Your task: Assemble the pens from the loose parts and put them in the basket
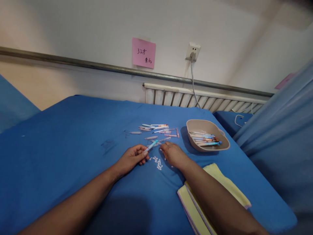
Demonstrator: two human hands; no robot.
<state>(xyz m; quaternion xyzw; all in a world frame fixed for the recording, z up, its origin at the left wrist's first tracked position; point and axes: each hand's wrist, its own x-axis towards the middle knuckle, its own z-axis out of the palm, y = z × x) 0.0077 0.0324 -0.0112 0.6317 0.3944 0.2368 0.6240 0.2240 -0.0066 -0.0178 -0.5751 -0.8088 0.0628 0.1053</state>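
Note:
My left hand (134, 156) is closed around the barrel of a pen (151, 146), whose light-blue end points up and to the right. Just right of that end, my right hand (173, 153) has its fingers pinched together, and a small white piece (160, 149) shows at the fingertips. Between and below the hands lies a loose heap of small white pieces (158, 164). Beyond the hands, several pens and pen parts (156, 129) are scattered, some pale grey, some pink, along with thin white refills (160, 131).
A beige plastic basket (207, 148) holding several pens stands to the right. A folded yellow cloth (195, 209) lies under my right forearm on the blue-covered table (73, 156). Behind are a radiator (171, 96), a plugged-in socket (193, 52) and a pink note (143, 53). A blue curtain (281, 130) hangs at right.

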